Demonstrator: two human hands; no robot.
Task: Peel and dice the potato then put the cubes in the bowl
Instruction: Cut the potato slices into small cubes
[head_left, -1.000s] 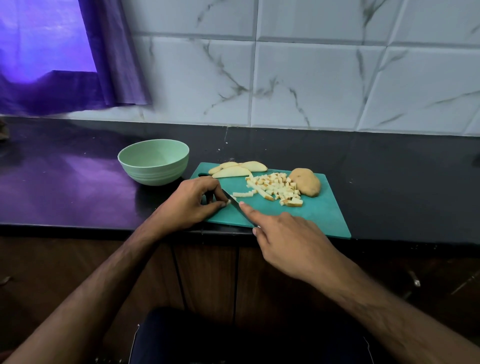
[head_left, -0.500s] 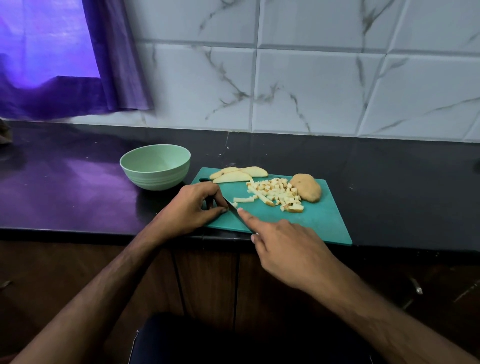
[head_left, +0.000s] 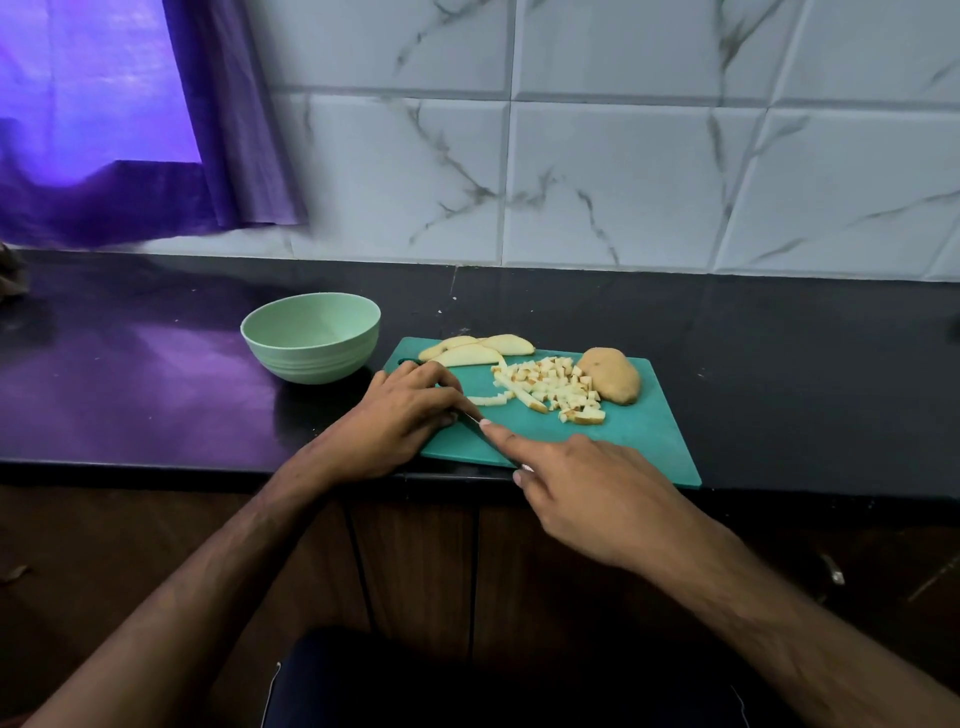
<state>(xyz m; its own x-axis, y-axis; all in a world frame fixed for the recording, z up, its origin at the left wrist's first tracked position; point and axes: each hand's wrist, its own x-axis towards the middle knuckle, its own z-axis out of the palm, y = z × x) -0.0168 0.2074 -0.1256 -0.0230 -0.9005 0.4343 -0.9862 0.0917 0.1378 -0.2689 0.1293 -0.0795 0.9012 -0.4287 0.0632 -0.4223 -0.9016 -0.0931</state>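
- Landmark for everything here is the teal plastic cutting board (head_left: 613, 441), sitting at the front edge of the dark glossy table (head_left: 156, 405), probably so both arms can reach it easily.
- The left hand (head_left: 400, 415) rests at the board's left edge with fingers curled round something small. Looks like it's pinning potato strips for the cut, but I can't really tell what's under it.
- The right hand (head_left: 587, 483) is at the board's near edge, wrapped on a knife (head_left: 474, 417), index finger laid straight along the blade's spine. Only a sliver of blade shows, right beside the left hand's fingers.
- Pale diced potato cubes (head_left: 550, 389) are heaped mid-board, a few long strips still uncut.
- Peeled pale potato slices (head_left: 478, 351) wait at the board's far-left corner; a brown unpeeled potato chunk (head_left: 610, 382) is just right of the cubes.
- The mint-green round bowl (head_left: 311, 335) sits just left of the board, nothing visible inside yet, handy for scraping cubes in.
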